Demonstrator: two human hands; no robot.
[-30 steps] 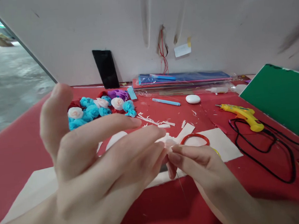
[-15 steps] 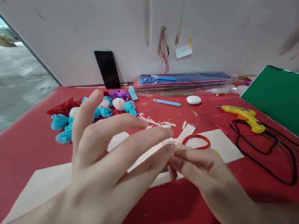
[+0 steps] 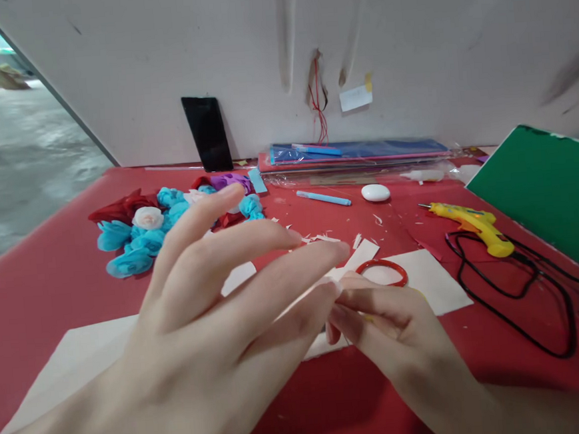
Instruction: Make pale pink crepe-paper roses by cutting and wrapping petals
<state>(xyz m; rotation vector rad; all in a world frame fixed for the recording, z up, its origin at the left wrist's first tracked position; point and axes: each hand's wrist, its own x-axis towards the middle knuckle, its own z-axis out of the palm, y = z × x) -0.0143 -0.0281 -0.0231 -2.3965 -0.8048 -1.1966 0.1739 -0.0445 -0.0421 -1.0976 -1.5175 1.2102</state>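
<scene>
Position of hands: the left hand [image 3: 203, 331] fills the foreground above the counter [image 3: 49, 289]; its fingers [image 3: 251, 237] are extended and fanned apart, with the lower fingertips meeting the right hand; the left thumb is hidden, so it cannot be told whether this hand grips anything. The right hand [image 3: 388, 323] has its fingers curled in and pressed together, pinching a small pale paper piece [image 3: 333, 278] at the point where the two hands meet; most of the piece is covered by fingertips.

Handling of the paper piece: judged very light, thin and limp; it is likely to crease or tear under a hard pinch and to slip from dry skin; it is best held at its edge between fingertip pads, with light pressure, leaving the middle free.

Surroundings: a red ring [image 3: 379, 261] lies on a white sheet [image 3: 425, 280] just beyond the right hand; paper flowers [image 3: 136, 246] in blue, white, red and purple are heaped at the far left; paper scraps [image 3: 321, 239] lie between them and the ring; a yellow glue gun [image 3: 470, 219] with its black cord [image 3: 527, 305] rests to the right, near a green board [image 3: 548, 196]; a blue pen [image 3: 323, 198], a white oval object [image 3: 375, 192], packs of coloured sheets [image 3: 354, 151] and a dark phone [image 3: 208, 143] leaning on the wall stand at the back.
</scene>
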